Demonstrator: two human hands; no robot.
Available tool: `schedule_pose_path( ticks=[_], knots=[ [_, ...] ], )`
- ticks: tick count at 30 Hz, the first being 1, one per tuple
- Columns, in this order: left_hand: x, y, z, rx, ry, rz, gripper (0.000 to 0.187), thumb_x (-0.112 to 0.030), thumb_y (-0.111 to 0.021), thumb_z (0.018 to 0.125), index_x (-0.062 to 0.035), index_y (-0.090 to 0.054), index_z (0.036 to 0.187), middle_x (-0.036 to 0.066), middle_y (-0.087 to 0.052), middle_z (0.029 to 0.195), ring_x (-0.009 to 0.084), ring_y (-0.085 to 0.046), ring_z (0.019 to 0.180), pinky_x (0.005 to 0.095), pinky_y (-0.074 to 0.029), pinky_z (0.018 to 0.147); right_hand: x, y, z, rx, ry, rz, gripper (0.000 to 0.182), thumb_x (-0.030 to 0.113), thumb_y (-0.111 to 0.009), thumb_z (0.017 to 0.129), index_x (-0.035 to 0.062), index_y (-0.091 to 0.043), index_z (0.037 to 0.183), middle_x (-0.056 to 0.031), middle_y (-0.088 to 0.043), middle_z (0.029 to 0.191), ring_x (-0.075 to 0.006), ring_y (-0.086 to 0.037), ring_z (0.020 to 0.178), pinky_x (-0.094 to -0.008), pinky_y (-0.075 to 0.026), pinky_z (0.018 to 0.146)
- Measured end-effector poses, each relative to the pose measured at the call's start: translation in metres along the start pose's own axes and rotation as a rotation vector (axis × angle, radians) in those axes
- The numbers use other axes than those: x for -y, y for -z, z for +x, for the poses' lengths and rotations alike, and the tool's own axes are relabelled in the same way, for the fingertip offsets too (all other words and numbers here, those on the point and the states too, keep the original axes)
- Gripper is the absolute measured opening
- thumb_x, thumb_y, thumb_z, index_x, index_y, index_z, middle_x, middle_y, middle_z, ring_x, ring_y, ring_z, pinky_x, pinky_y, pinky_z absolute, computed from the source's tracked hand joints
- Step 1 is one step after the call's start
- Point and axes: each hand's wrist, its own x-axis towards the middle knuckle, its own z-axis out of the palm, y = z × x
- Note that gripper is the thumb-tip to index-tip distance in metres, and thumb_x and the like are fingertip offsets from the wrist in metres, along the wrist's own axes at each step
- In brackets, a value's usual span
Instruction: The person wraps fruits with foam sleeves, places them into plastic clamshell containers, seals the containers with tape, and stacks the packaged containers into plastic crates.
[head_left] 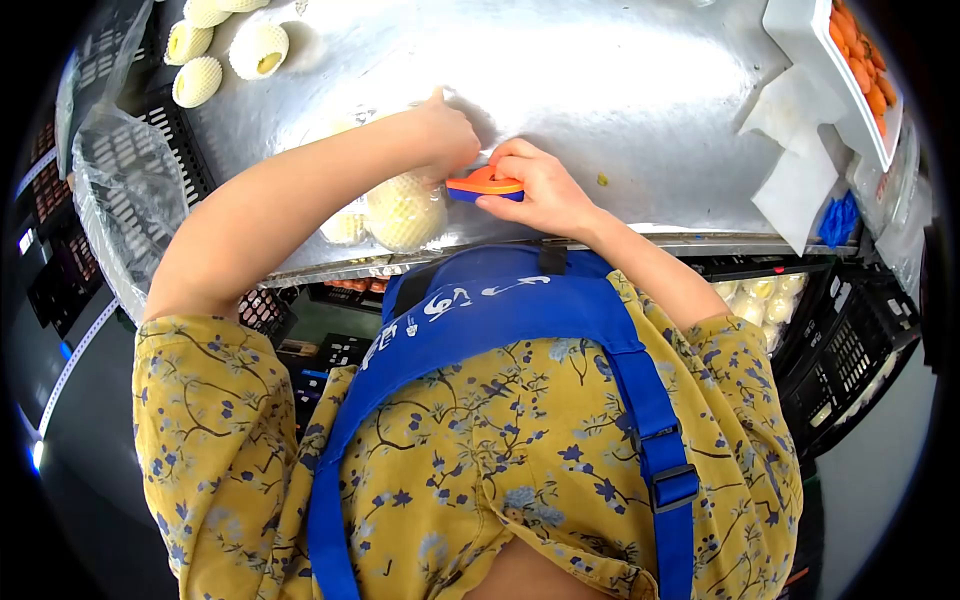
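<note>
Round fruits in white foam nets [404, 212] lie bunched in a clear plastic bag at the table's near edge, partly hidden under my left forearm. My left hand [446, 132] is closed at the gathered end of this bag, its fingers curled in. Just to the right, my right hand [540, 188] grips a small orange and blue hand tool [487, 184] between thumb and fingers. The tool's tip points left, close beneath my left hand. What the tool's tip touches is hidden.
More foam-netted fruits [258, 51] sit at the back left of the metal table [620, 110]. A white box of carrots [862, 70] stands at the far right, near white paper sheets [797, 195] and a blue crumpled item [838, 220]. Black crates [850, 345] stand below.
</note>
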Motion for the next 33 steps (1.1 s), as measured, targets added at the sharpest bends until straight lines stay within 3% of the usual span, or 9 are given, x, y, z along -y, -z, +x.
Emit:
schedule_pose_path(
  ticks=[4, 7, 10, 13, 17, 21, 23, 30, 33],
  knots=[
    [0.001, -0.012, -0.006, -0.072, -0.051, -0.046, 0.010, -0.017, -0.069, 0.069, -0.0137, -0.069, 0.079, 0.002, -0.066, 0.078, 0.0220, -0.062, 0.082, 0.0531, -0.032, 0.094, 0.001, 0.002, 0.001, 0.026, 0.019, -0.018, 0.030, 0.024, -0.072, 0.073, -0.0023, -0.059, 0.078, -0.0127, -0.055, 0.103, -0.0255, -0.056, 0.089, -0.0326, -0.046, 0.076],
    [0.001, -0.020, -0.022, -0.122, -0.086, -0.008, 0.005, -0.014, -0.063, 0.073, -0.0134, -0.068, 0.074, 0.000, -0.064, 0.078, 0.0203, -0.061, 0.083, 0.0543, -0.030, 0.098, 0.001, 0.001, 0.005, 0.057, 0.071, 0.035, 0.029, 0.021, -0.073, 0.072, -0.0022, -0.055, 0.076, -0.0124, -0.054, 0.106, -0.0242, -0.055, 0.090, -0.0312, -0.045, 0.076],
    [-0.002, -0.017, -0.061, -0.293, -0.109, -0.105, 0.004, -0.012, -0.066, 0.069, -0.0124, -0.063, 0.067, -0.002, -0.053, 0.077, 0.0169, -0.057, 0.088, 0.0574, -0.023, 0.107, 0.005, 0.001, 0.012, 0.111, 0.141, 0.131, 0.031, 0.020, -0.073, 0.071, -0.0010, -0.051, 0.074, -0.0120, -0.054, 0.107, -0.0240, -0.054, 0.091, -0.0312, -0.045, 0.078],
    [0.000, -0.015, -0.095, -0.381, -0.146, -0.178, 0.007, -0.012, -0.062, 0.076, -0.0141, -0.066, 0.071, -0.004, -0.055, 0.080, 0.0147, -0.056, 0.092, 0.0554, -0.024, 0.108, 0.012, 0.002, 0.024, 0.169, 0.218, 0.214, 0.030, 0.019, -0.072, 0.071, 0.0004, -0.049, 0.077, -0.0117, -0.054, 0.108, -0.0235, -0.054, 0.092, -0.0313, -0.045, 0.079],
    [0.008, -0.033, -0.119, -0.680, -0.237, -0.358, 0.005, -0.012, -0.069, 0.068, -0.0127, -0.064, 0.069, -0.004, -0.053, 0.078, 0.0135, -0.055, 0.091, 0.0534, -0.026, 0.108, 0.010, 0.007, 0.043, 0.240, 0.310, 0.271, 0.030, 0.025, -0.071, 0.073, 0.0022, -0.051, 0.077, -0.0110, -0.055, 0.105, -0.0248, -0.056, 0.091, -0.0329, -0.046, 0.078],
    [0.003, -0.044, -0.129, -0.761, -0.274, -0.459, 0.009, -0.012, -0.070, 0.065, -0.0122, -0.062, 0.070, -0.005, -0.055, 0.080, 0.0134, -0.056, 0.094, 0.0527, -0.024, 0.108, 0.002, 0.013, 0.057, 0.452, 0.233, 0.283, 0.029, 0.023, -0.069, 0.073, 0.0039, -0.048, 0.079, -0.0111, -0.055, 0.110, -0.0224, -0.053, 0.097, -0.0324, -0.044, 0.083],
    [-0.001, -0.051, -0.136, -0.783, -0.289, -0.490, 0.011, -0.012, -0.070, 0.065, -0.0113, -0.061, 0.071, -0.005, -0.056, 0.082, 0.0143, -0.057, 0.096, 0.0549, -0.022, 0.108, -0.017, 0.023, 0.058, 0.424, 0.225, 0.259, 0.030, 0.024, -0.069, 0.073, 0.0039, -0.047, 0.077, -0.0106, -0.056, 0.109, -0.0223, -0.053, 0.096, -0.0322, -0.043, 0.084],
    [-0.003, -0.055, -0.138, -0.857, -0.333, -0.511, 0.010, -0.010, -0.069, 0.065, -0.0112, -0.061, 0.071, -0.006, -0.059, 0.091, 0.0171, -0.051, 0.110, 0.0522, -0.025, 0.106, -0.023, 0.037, 0.086, 0.576, 0.160, 0.181, 0.027, 0.025, -0.068, 0.077, 0.0027, -0.054, 0.073, -0.0082, -0.060, 0.101, -0.0183, -0.056, 0.087, -0.0298, -0.046, 0.076],
    [-0.002, -0.054, -0.138, -0.857, -0.314, -0.595, 0.009, -0.009, -0.067, 0.067, -0.0117, -0.061, 0.073, -0.005, -0.061, 0.097, 0.0174, -0.049, 0.116, 0.0517, -0.026, 0.105, -0.016, 0.035, 0.091, 0.684, 0.020, 0.152, 0.029, 0.028, -0.066, 0.077, 0.0026, -0.054, 0.074, -0.0081, -0.059, 0.100, -0.0168, -0.055, 0.085, -0.0297, -0.045, 0.074]
  ],
)
